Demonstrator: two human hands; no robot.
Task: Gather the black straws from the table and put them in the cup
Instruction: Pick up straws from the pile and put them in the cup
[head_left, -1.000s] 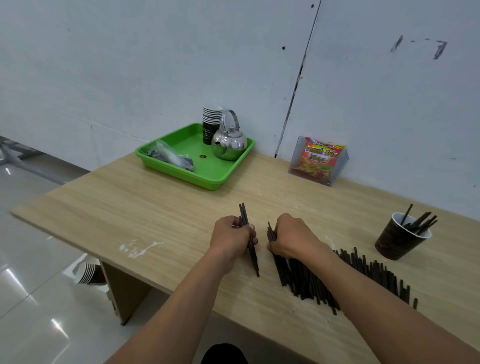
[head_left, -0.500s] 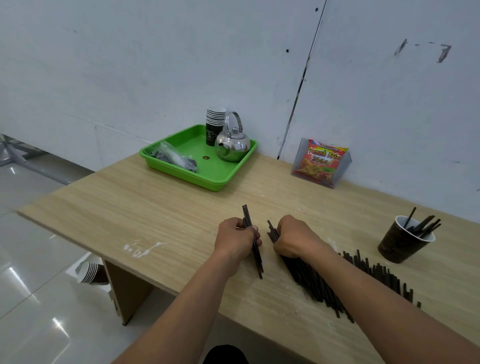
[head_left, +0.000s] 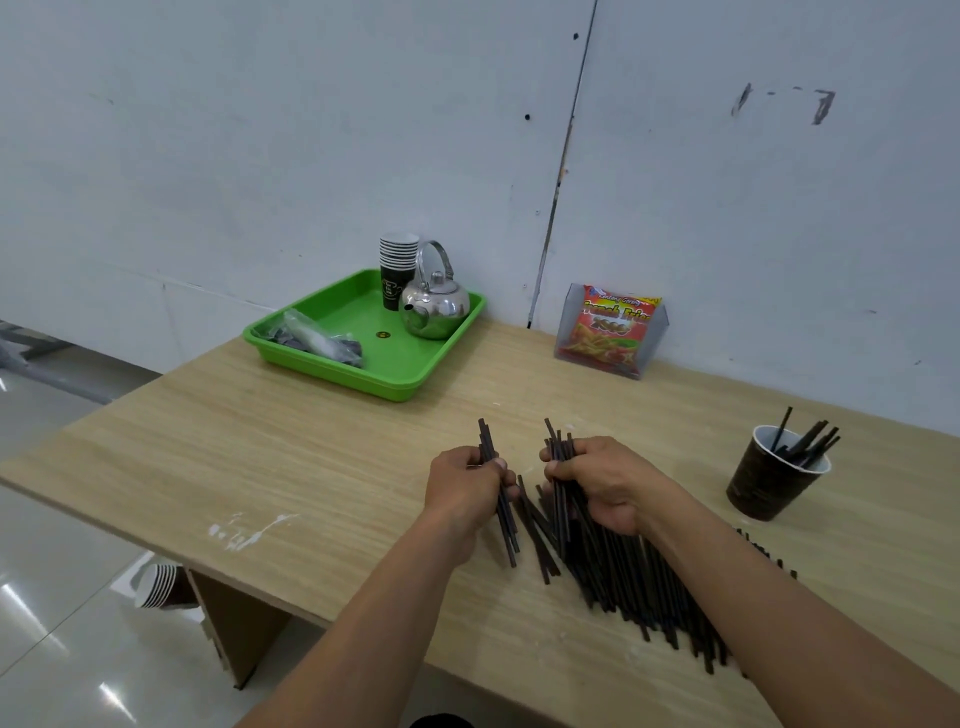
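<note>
Beneath the right hand (head_left: 608, 486) — fist round a bundle (head_left: 557, 448) — half-hidden straw pile (head_left: 623, 582); left hand (head_left: 462, 493) round a thinner bundle (head_left: 486, 441).

Matt wood-grain table (head_left: 291, 457), shiny metal kettle (head_left: 436, 309)

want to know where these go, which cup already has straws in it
The lone dark cup at far right: black straws stick out of it. The cup stack on the green tray and the floor stack show none.
</note>
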